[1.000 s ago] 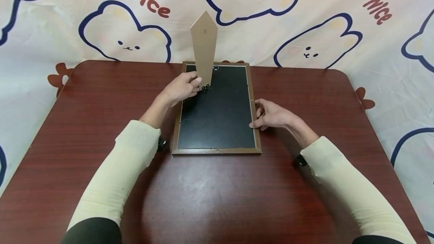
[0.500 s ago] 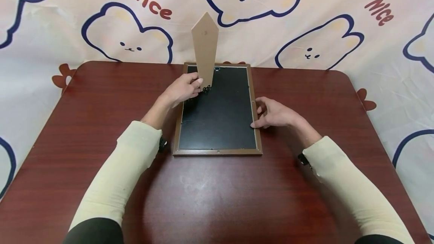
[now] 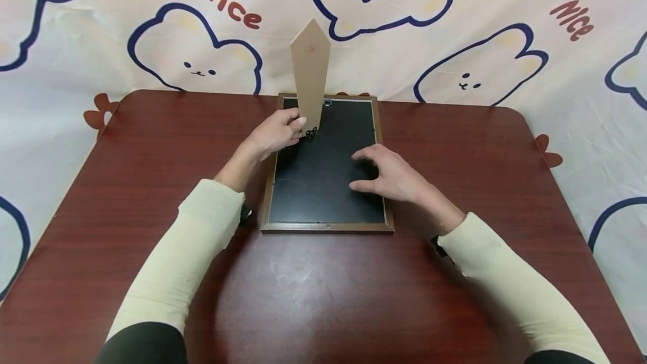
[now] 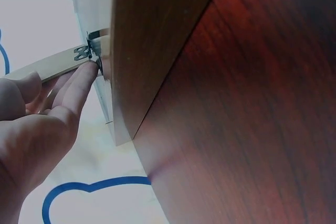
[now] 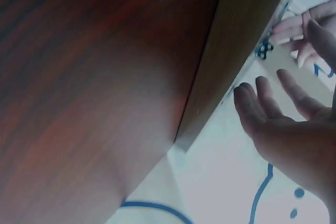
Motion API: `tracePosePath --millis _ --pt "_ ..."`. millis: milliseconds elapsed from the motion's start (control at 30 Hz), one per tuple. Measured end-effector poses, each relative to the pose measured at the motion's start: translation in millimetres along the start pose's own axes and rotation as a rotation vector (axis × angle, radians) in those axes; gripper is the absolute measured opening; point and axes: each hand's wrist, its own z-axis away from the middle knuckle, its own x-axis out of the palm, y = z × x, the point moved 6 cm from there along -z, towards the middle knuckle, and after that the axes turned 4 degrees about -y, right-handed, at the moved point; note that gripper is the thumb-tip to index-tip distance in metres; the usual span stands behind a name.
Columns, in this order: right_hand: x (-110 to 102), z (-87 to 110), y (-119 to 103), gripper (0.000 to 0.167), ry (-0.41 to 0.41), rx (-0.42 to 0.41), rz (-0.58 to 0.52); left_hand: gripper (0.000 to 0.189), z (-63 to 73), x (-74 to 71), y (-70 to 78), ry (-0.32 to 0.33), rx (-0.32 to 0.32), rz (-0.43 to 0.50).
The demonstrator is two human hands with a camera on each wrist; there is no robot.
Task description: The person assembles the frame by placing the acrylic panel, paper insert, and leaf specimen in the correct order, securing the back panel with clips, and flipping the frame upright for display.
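Note:
A picture frame point(image 3: 327, 227) lies face down, its black backing point(image 3: 328, 184) upward within a brown wooden border. From the backing rises a beige easel stand point(image 3: 310, 66) with a pointed end, joined by a dark metal hinge point(image 3: 311, 133). My left hand point(image 3: 275, 129) pinches the stand low down beside the hinge; in the left wrist view its fingertips point(image 4: 86, 72) are right at the hinge point(image 4: 83, 52). Over the right part of the backing, my right hand point(image 3: 396, 176) has thumb and fingers spread, with nothing between them.
The frame rests on a reddish-brown wooden table point(image 3: 167, 145), near its back edge. Behind the table hangs a pale cloth point(image 3: 374, 66) printed with cartoon outlines. A small metal hanger point(image 3: 327, 103) sits at the backing's far end.
My right hand has let go of the frame's right edge and moved left over the backing, its fingers spreading. My left hand keeps its hold on the upright stand.

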Motion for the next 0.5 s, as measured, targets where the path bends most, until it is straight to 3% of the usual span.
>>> tracePosePath --millis 100,500 --pt "12 -4.3 -8 0.062 -0.012 -0.028 0.052 0.024 -0.7 -0.9 -0.1 0.005 -0.002 -0.004" --pt "55 -11.0 -34 0.091 -0.042 -0.108 0.377 0.025 -0.2 -0.5 -1.0 0.002 -0.026 -0.021"
